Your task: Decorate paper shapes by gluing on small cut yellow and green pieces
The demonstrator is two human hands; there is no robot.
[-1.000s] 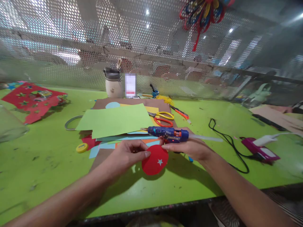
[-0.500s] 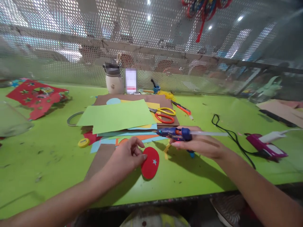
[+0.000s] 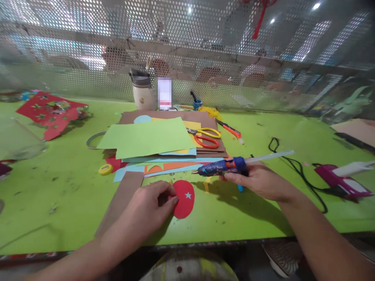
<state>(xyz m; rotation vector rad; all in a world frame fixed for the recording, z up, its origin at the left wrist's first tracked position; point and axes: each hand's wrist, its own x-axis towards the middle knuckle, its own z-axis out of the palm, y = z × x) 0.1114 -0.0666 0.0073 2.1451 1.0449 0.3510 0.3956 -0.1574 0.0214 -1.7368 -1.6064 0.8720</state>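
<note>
My left hand pinches the left edge of a red paper oval low over the green table. A small pale star shows on the oval's face. In my right hand is a dark blue hot glue gun, its nozzle pointing left and slightly down. The nozzle is above the oval in view, apart from it. A translucent glue stick sticks out of the gun's back. The trigger is hidden by my fingers.
Behind lie stacked coloured papers with scissors on top. A yellow round item lies left, a cutter beyond. At right are a purple glue gun and black cord. A cup and phone stand at the back.
The glue gun has come a little nearer the oval, its nozzle now tipped downward and its glue stick raised at the back. My left hand has shifted slightly left with the oval.
</note>
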